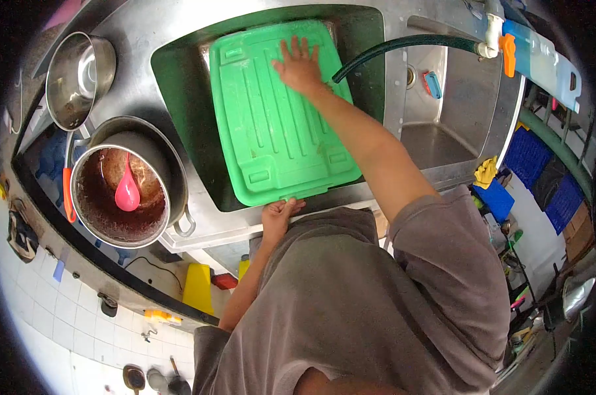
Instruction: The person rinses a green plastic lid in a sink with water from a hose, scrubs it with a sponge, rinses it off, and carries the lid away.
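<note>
A large green plastic lid [278, 125] with raised ribs lies over the deep steel sink basin [179, 85]. My right hand [301, 66] rests on the lid's far part, palm down with its fingers spread. At the lid's near edge my left hand [281, 217] is closed, its fingers curled against the rim by the counter front. A dark green hose [403, 45] arches in from the right and ends beside the lid, close to my right wrist.
Left of the basin stand stacked pots [117, 191] with a pink spoon [127, 187] inside, and a steel saucepan [81, 79]. The smaller basin [456, 125] on the right contains a blue-and-red item [432, 85]. A yellow cloth [486, 172] hangs by the counter's right end.
</note>
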The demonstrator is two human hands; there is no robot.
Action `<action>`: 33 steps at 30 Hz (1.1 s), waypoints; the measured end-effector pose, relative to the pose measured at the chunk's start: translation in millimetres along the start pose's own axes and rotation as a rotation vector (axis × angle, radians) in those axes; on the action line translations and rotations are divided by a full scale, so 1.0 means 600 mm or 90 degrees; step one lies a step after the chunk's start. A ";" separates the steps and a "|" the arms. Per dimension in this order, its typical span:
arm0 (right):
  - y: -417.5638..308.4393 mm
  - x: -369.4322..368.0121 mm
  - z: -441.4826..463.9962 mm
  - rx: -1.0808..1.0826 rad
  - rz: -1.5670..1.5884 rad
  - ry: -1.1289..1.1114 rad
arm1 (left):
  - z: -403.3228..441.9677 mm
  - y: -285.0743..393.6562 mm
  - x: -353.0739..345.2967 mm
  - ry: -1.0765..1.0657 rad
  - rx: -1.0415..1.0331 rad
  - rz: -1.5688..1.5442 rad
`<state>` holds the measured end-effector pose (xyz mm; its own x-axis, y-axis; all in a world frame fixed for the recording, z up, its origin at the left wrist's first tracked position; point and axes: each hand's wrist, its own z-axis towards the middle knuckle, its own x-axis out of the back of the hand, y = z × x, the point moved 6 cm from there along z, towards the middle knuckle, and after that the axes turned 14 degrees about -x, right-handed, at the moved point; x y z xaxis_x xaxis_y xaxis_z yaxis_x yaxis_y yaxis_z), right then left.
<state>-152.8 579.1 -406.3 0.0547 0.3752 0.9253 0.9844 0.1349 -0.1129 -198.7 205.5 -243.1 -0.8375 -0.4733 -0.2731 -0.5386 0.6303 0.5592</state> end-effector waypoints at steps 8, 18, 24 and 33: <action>0.013 0.142 -0.404 0.381 0.196 -0.305 | 0.001 -0.004 -0.001 0.002 0.007 -0.045; 0.083 -0.009 -0.021 0.053 0.032 -0.016 | 0.009 -0.005 -0.003 -0.002 0.004 -0.012; 0.033 0.059 -0.230 0.233 0.076 -0.116 | 0.009 -0.008 -0.003 -0.022 0.006 -0.048; 0.032 0.072 -0.221 0.175 0.038 -0.136 | 0.006 0.012 -0.014 -0.025 0.018 -0.032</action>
<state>-109.2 475.9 -320.7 0.0467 0.5693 0.8208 0.8974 0.3371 -0.2848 -195.9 216.5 -239.5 -0.8121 -0.4801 -0.3317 -0.5819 0.6238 0.5217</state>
